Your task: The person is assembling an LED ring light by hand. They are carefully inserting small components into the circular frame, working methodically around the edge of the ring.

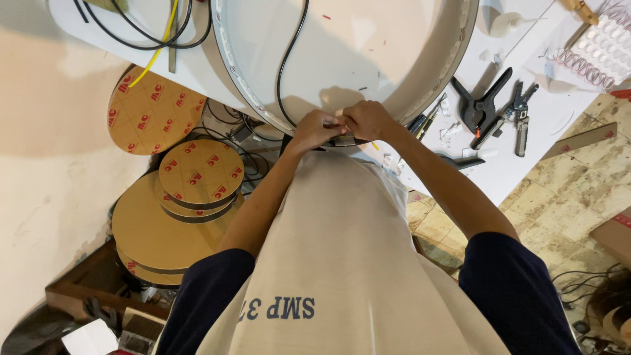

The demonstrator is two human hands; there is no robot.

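Note:
A large round white sign casing (407, 85) with a grey metal rim lies on a white table, its near edge against my body. Both hands meet at that near rim. My left hand (314, 129) pinches the rim with fingers closed on its edge. My right hand (367, 120) is closed next to it, pressing something small against the rim; what it is stays hidden. A black cable (286, 66) runs across the casing's white inner face toward my hands.
Black spring clamp (481, 102) and pliers (519, 115) lie on the white table at right, with plastic scraps. Strips of small white modules (601, 46) sit at the top right. Round brown paper-covered discs (197, 174) are stacked on the floor at left, with tangled cables.

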